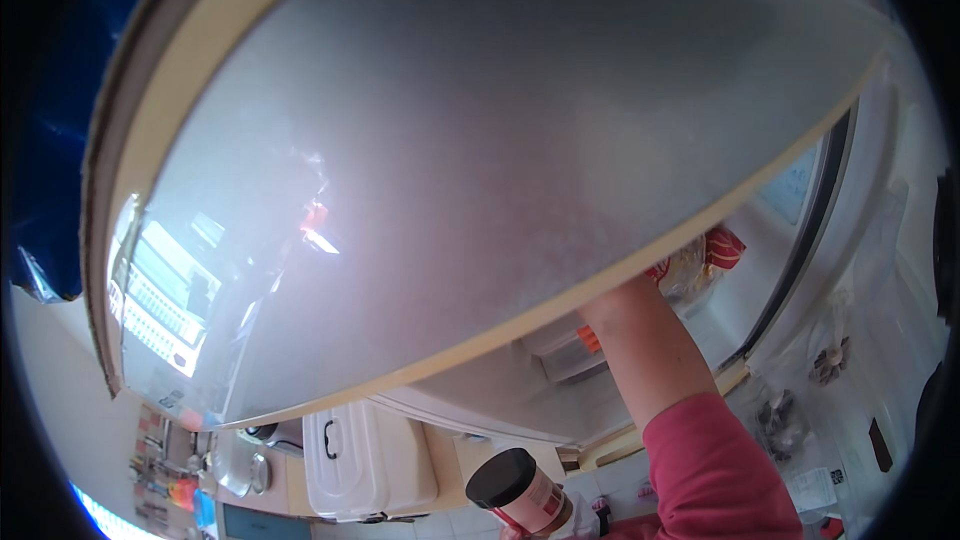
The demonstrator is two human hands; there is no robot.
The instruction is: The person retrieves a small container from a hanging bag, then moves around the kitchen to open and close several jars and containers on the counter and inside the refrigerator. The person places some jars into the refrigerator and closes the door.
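Observation:
A jar with a black lid and a label bearing writing (525, 495) stands tilted at the bottom of the view. The fingertips of my left hand (512, 532) show at its lower side, holding it. My right forearm, in a pink sleeve, reaches up into an open white fridge compartment (757, 292). Beyond the wrist, my right hand is out of view behind the cream edge of a large glossy grey panel (420, 180). Near that wrist lie a clear plastic bag with red print (694, 266) and a clear container with an orange part (562, 352).
The open fridge door (885, 300) with a dark gasket curves along the right, with bagged items (780, 420) in its shelves. A white lidded plastic box (360, 457) stands on a counter below. Glass bowls (236, 465) sit farther left. Blue plastic (52, 127) hangs at upper left.

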